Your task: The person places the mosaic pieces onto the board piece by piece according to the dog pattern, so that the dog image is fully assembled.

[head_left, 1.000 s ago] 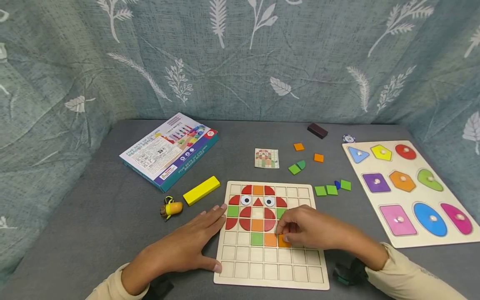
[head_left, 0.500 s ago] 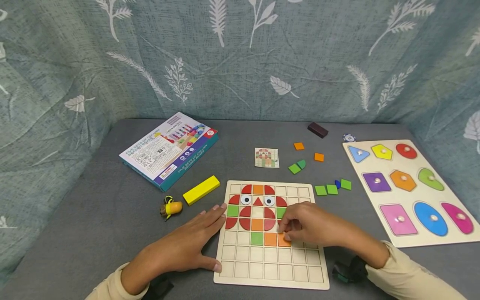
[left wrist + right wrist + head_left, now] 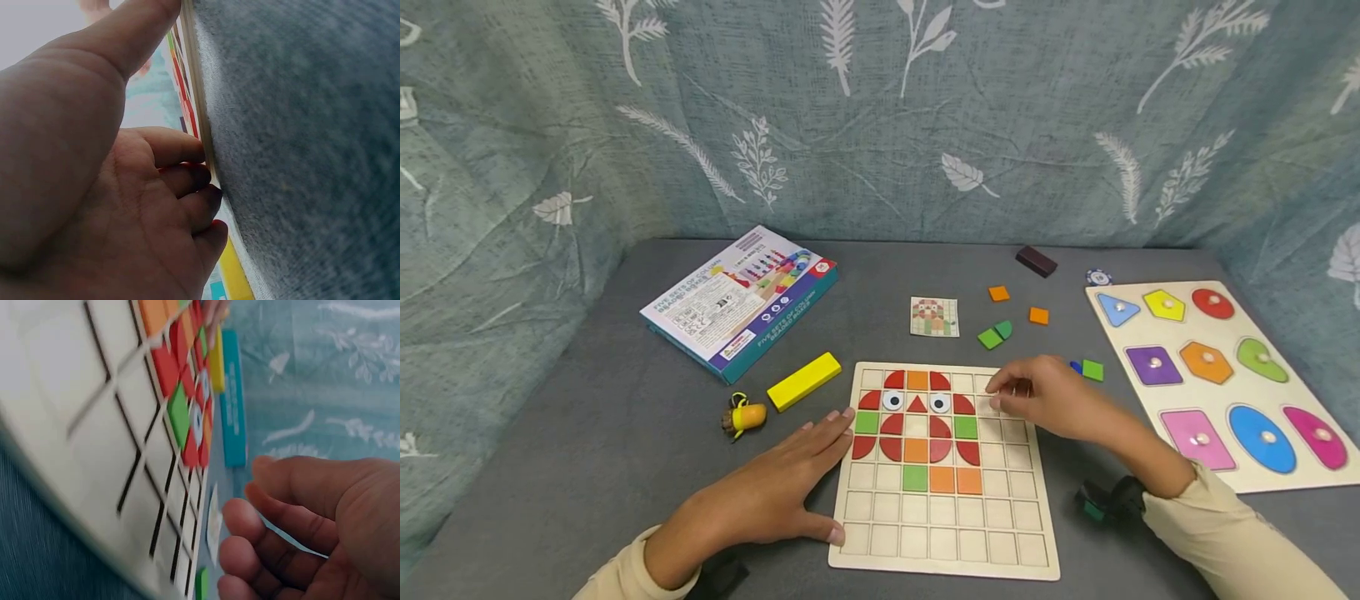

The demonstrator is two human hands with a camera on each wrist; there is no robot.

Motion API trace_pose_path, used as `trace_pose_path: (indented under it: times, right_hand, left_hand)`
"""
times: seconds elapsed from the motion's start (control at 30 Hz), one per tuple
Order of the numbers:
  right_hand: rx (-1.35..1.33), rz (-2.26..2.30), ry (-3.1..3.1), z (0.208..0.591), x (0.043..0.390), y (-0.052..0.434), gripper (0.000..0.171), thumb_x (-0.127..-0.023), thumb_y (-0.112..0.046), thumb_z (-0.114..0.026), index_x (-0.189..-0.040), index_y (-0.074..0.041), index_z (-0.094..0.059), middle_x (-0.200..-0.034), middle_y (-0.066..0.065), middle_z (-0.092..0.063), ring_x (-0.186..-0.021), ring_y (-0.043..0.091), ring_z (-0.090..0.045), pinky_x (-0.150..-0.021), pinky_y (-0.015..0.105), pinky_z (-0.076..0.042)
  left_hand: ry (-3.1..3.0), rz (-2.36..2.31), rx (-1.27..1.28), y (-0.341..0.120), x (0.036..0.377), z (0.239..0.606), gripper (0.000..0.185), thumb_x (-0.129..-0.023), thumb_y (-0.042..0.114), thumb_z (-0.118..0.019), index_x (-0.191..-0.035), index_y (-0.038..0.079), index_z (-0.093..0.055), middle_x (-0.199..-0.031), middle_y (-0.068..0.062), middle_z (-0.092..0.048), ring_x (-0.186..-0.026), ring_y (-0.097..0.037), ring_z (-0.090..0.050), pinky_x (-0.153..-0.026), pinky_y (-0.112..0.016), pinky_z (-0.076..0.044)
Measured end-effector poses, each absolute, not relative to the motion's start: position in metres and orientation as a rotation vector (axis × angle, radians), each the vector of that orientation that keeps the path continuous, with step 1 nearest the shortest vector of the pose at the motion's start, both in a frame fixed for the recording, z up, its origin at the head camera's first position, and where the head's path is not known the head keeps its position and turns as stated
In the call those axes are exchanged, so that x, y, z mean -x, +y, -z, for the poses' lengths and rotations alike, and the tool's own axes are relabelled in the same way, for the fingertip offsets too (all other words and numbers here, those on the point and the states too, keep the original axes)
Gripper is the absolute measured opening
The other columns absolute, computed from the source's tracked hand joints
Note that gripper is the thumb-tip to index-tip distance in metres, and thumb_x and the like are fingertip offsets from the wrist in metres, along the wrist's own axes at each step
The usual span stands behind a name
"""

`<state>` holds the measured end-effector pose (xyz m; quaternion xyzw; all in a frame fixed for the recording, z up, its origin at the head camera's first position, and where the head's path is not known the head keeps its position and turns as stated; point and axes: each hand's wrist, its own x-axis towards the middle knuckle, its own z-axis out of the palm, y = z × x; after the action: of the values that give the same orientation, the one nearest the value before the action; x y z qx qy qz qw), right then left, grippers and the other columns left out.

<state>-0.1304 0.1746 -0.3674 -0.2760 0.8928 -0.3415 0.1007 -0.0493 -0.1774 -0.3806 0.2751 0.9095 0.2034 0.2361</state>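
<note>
Two hands are working at the wooden grid board (image 3: 943, 533). The right hand (image 3: 1041, 400), which was pressing down on the orange square (image 3: 968, 481) half a second ago, is now hovering over the board's upper right corner, fingers loosely curled and holding nothing. That square is sitting alone in its cell beside another orange one, so the placement looks finished. The left hand (image 3: 775, 492) is lying flat against the board's left edge, fingers straight.

The right wrist view is showing an empty palm, which the head view leaves unclear. The left wrist view is showing fingertips (image 3: 203, 187) butting the board's thin edge. Loose green pieces (image 3: 1092, 370) are lying just beyond the right hand.
</note>
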Motion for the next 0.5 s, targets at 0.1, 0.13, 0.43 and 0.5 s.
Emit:
trace_pose_path:
  times: [0.1, 0.13, 0.43, 0.5]
  right_hand:
    - [0.773, 1.03, 2.691, 0.369, 0.14, 0.181, 0.009, -0.089, -0.004, -0.067, -0.096, -0.003, -0.073, -0.076, -0.004, -0.061, -0.065, 0.014, -0.05, -0.054, 0.026, -0.044]
    - [0.757, 1.044, 2.702, 0.37, 0.144, 0.183, 0.009, -0.09, -0.004, -0.066, -0.096, -0.003, -0.073, -0.077, -0.003, -0.062, -0.065, 0.014, -0.05, -0.054, 0.026, -0.044]
    - [0.59, 1.072, 2.827, 0.382, 0.179, 0.195, 0.017, -0.096, -0.008, -0.061, -0.102, 0.004, -0.07, -0.088, 0.009, -0.067, -0.075, 0.02, -0.058, -0.063, 0.033, -0.047]
    - [0.558, 1.054, 2.86, 0.382, 0.184, 0.196, 0.018, -0.096, -0.007, -0.06, -0.105, 0.006, -0.07, -0.091, 0.013, -0.068, -0.078, 0.024, -0.06, -0.066, 0.035, -0.048]
  left_hand:
    - [2.494, -0.556, -0.75, -0.177, 0.05, 0.38, 0.109, -0.073, 0.059, -0.076, -0.155, 0.01, -0.024, -0.163, 0.002, -0.005, -0.147, -0.019, -0.006, -0.117, -0.046, -0.013]
    - [2.494, -0.555, -0.747, -0.177, 0.05, 0.38, 0.109, -0.073, 0.059, -0.076, -0.155, 0.01, -0.024, -0.163, 0.002, -0.005, -0.147, -0.02, -0.006, -0.117, -0.046, -0.013]
    - [2.487, -0.556, -0.73, -0.177, 0.05, 0.38, 0.11, -0.072, 0.06, -0.076, -0.155, 0.011, -0.023, -0.163, 0.003, -0.005, -0.147, -0.02, -0.006, -0.117, -0.047, -0.013]
    - [2.486, -0.558, -0.731, -0.177, 0.05, 0.38, 0.11, -0.072, 0.06, -0.076, -0.155, 0.011, -0.023, -0.163, 0.003, -0.005, -0.147, -0.02, -0.006, -0.117, -0.047, -0.013]
